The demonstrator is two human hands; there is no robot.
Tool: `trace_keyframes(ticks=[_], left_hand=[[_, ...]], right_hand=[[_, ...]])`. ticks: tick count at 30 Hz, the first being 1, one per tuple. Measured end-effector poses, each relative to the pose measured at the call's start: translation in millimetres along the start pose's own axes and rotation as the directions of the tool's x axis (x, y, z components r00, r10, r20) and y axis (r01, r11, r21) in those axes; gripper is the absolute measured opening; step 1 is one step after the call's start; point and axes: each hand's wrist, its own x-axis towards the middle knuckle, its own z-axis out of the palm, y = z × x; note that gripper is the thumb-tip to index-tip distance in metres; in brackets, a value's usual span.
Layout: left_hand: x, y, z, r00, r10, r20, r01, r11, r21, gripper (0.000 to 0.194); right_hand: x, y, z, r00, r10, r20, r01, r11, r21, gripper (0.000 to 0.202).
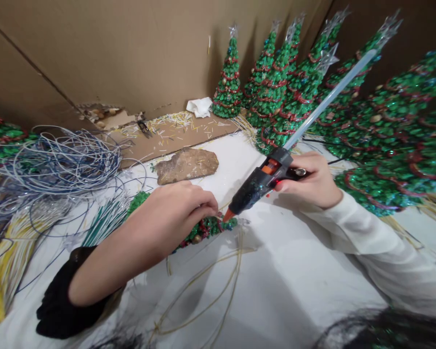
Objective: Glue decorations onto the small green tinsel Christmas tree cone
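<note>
The right hand (312,179) is clamped on the handle of a black glue gun (252,189), with a long clear glue stick (329,99) rising from its back end. The orange nozzle (228,215) points down at a green tree (203,230) with red trim, which lies on its side on the white table (276,281), partly under the left hand (178,203). The left hand's thumb and forefinger are together beside the nozzle; they perhaps pinch a bit of the trim, but it is too small to tell.

With hot glue this near to skin, small dots suit the work better than a long bead, placed just beyond the left fingertips. The left hand does best to steady the tree from its wider part, and the right to ease off the trigger before lifting, so that no thread strings across the leaves. The long stick makes the gun back-heavy, so a firm wrist helps.

Thin yellowish wires (236,271) loop on the near side of the left hand. Beyond it is a brown slab (189,165); upright trees (228,77) stand beyond the right hand.
</note>
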Motion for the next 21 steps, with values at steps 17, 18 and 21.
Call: trace_keyframes(ticks=[17, 18, 21], left_hand=[[-0.2, 0.1, -0.4, 1.000, 0.007, -0.012, -0.007, 1.000, -0.017, 0.028], [-0.2, -0.1, -0.2, 1.000, 0.006, -0.012, -0.007, 1.000, -0.014, 0.027], [-0.4, -0.2, 0.1, 1.000, 0.006, -0.009, -0.006, 1.000, -0.005, 0.027]], right_hand=[[0.1, -0.8, 0.9, 0.999, 0.043, 0.007, -0.043, 0.999, 0.004, 0.037], [0.0, -0.6, 0.7, 0.999, 0.039, 0.006, -0.039, 0.999, 0.000, 0.037], [0.0, -0.6, 0.6, 1.000, 0.011, -0.007, -0.011, 1.000, -0.002, 0.035]])
